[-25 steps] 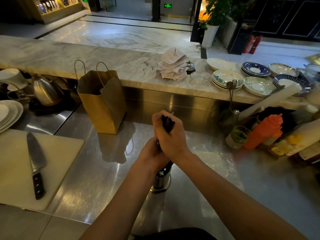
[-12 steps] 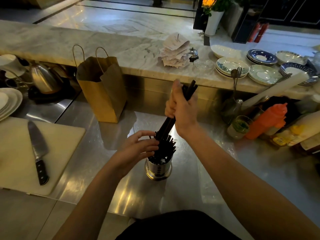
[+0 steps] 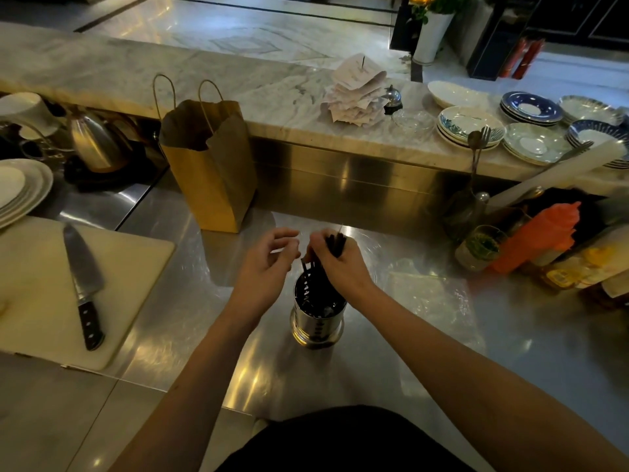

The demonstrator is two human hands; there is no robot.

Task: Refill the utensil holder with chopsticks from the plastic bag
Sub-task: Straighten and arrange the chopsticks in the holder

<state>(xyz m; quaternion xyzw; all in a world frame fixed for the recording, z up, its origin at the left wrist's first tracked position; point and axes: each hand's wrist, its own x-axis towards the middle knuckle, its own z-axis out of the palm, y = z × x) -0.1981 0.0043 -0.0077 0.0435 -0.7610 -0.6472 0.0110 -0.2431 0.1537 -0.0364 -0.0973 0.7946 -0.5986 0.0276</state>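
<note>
A round steel utensil holder with slots in its wall stands on the steel counter in front of me. Several black chopsticks stand inside it, tips down. My right hand is closed around the upper ends of the bundle, directly above the holder's mouth. My left hand hovers just left of the bundle with its fingers spread, holding nothing. A crumpled clear plastic bag lies flat on the counter to the right of the holder.
A brown paper bag stands behind the holder. At left, a knife lies on a cutting board. An orange squeeze bottle, jars and sauce bottles crowd the right. Plates sit on the marble ledge.
My right hand has lowered the chopstick bundle down into the holder. My left hand has come off the holder's rim and lifted, fingers spread.
</note>
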